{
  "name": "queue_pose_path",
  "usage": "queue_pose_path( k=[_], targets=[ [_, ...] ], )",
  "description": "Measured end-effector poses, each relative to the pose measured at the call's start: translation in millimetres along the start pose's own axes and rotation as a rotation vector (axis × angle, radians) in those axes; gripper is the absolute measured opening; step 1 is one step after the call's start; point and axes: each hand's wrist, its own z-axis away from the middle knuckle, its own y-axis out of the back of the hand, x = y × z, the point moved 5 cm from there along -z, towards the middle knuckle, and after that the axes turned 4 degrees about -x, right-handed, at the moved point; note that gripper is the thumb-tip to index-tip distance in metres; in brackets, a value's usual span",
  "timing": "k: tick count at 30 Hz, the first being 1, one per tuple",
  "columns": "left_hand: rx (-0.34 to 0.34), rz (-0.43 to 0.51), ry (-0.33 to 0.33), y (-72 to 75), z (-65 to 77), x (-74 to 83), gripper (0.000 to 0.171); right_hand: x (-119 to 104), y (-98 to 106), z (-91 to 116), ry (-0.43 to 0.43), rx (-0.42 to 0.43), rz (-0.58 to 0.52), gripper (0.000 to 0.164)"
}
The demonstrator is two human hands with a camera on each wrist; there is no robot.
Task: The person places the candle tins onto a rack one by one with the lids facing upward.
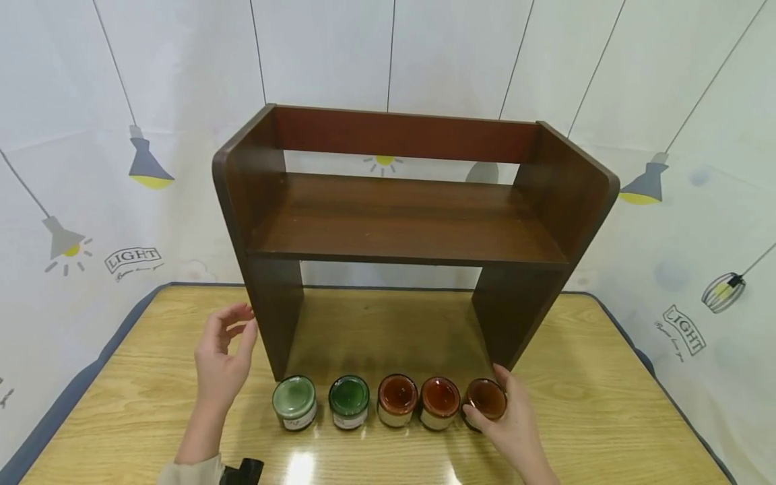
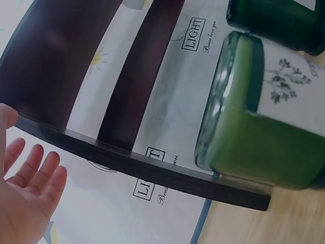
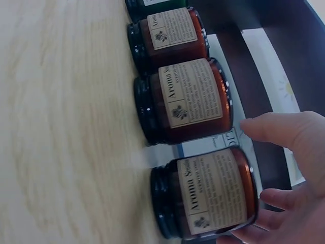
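Five candle jars stand in a row on the table, glass ends up, dark lids down. From the left come a pale green jar, a dark green jar, then amber-brown ones, including a middle jar and another amber jar. My right hand spreads around the rightmost amber jar, thumb raised on one side, fingers close behind it. My left hand is beside the left panel of a dark wooden shelf, its fingers loosely bent and holding nothing.
The two-level shelf stands on the wood-grain table just behind the jars. A white wall sheet printed with lamps hangs behind and at both sides. The table has a blue-grey edge.
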Motion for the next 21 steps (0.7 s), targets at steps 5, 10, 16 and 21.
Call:
queue_pose_path(
  k=[5,10,16,21],
  targets=[
    [-0.078,0.151,0.055,-3.1,-1.9,-10.0,0.040,9.6,-4.9,-0.6,-0.019,-0.045,-0.022,0.084],
    [-0.101,0.278,0.075,-5.9,-3.2,-16.8,0.044,19.1,-9.6,1.2,-0.086,-0.110,-0.057,0.087],
    [-0.091,0.295,0.092,-7.0,-4.1,-19.7,0.039,27.1,-14.0,3.8,-0.117,-0.115,-0.042,0.086],
    [-0.088,0.264,0.111,-6.3,-4.6,-21.9,0.035,31.3,-15.0,4.2,-0.113,-0.098,-0.035,0.084]
  ],
)
